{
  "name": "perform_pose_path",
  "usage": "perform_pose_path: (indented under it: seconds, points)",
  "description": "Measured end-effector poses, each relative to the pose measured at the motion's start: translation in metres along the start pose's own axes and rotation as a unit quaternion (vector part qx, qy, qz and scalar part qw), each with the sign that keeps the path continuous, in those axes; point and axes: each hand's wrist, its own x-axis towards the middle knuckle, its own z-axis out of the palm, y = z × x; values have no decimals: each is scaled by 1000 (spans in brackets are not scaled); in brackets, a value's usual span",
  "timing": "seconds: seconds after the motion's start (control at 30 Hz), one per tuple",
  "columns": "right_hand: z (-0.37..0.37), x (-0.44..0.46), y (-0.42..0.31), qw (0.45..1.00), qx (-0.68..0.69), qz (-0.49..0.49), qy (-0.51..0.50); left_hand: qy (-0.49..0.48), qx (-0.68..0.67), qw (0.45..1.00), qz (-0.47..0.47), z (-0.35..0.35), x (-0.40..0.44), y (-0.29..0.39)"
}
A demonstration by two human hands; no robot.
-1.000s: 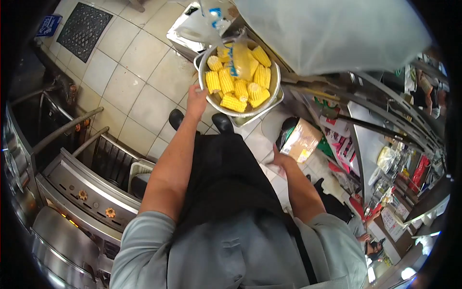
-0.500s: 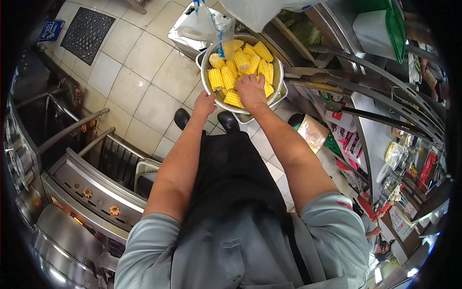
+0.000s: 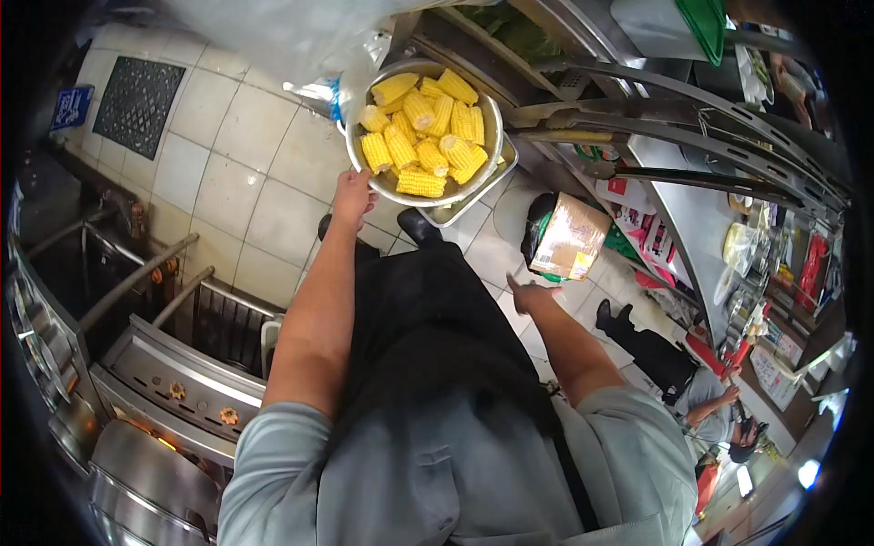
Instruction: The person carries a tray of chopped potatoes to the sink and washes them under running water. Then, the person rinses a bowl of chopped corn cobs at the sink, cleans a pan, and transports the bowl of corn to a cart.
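Several yellow corn cob pieces [image 3: 419, 111] lie heaped in a round metal basin [image 3: 492, 136], which rests over a rectangular metal pan [image 3: 503, 162]. My left hand [image 3: 353, 197] is closed at the basin's near-left rim, its fingertips partly hidden. My right hand [image 3: 533, 295] is off the basin, low and to the right, with fingers apart and nothing in it. Just beyond that hand is a cardboard box [image 3: 574, 237] wrapped in clear plastic.
A clear plastic bag [image 3: 273, 41] hangs blurred across the top. To the left stand a metal stove [image 3: 164, 387] and a pipe rail [image 3: 137, 282]. Metal shelving [image 3: 692, 177] juts in from the right. A co-worker [image 3: 669, 369] stands at lower right. A black mat [image 3: 139, 105] lies on the floor.
My right hand has left the corn and moved down and right, opening out. The basin appears farther up and left, with my left hand still at its rim. The co-worker shows more fully.
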Motion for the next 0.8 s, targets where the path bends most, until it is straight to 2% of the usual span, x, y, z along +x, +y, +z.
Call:
perform_pose_path:
  seconds: [0.03,0.07,0.13,0.2,0.27,0.3,0.4,0.43,0.47,0.5,0.53,0.6,0.63,0.67,0.7,0.73,0.77,0.8]
  points:
    - [-3,3,0,999,-11,-10,37,12,3,1000,6,0,-4,8]
    - [-15,21,-5,989,69,-53,118,26,6,1000,7,-2,-9,8]
    - [-105,42,-40,993,120,-3,2,57,4,998,12,-9,-11,-1]
    - [-166,39,-78,969,202,8,139,87,6,996,25,-15,-6,3]
    - [-174,63,-92,943,272,-14,193,121,16,992,31,-34,-6,-12]
    - [-177,69,-97,926,306,-27,219,100,35,994,31,-52,0,-23]
    - [-193,54,-102,925,305,-31,225,59,101,993,30,-106,-13,-30]
    - [-194,50,-101,942,270,-20,200,44,282,954,87,-133,-11,-39]
    - [-176,57,-92,940,266,-34,211,56,389,906,159,-157,-8,-55]
    - [-147,70,-80,938,259,-53,224,85,490,837,228,-181,-6,-70]
    - [-128,79,-72,944,250,-63,204,141,523,781,310,-203,-9,-83]
    - [-90,83,-44,995,35,-89,-6,119,591,722,339,-244,-31,-96]
    - [-74,79,-31,982,-81,-132,-110,126,497,830,220,-253,-50,-90]
    - [-78,73,-33,973,-91,-35,-209,126,377,912,105,-258,-66,-80]
    - [-94,51,-39,984,-2,-3,-177,111,411,897,118,-272,-82,-75]
    - [-90,53,-40,994,24,-21,-104,96,445,881,128,-283,-96,-65]
    - [-151,-9,-76,990,128,-33,-52,140,219,965,-27,-286,-107,-38]
    - [-178,-26,-102,986,153,-66,13,159,-31,972,-172,-284,-126,-6]
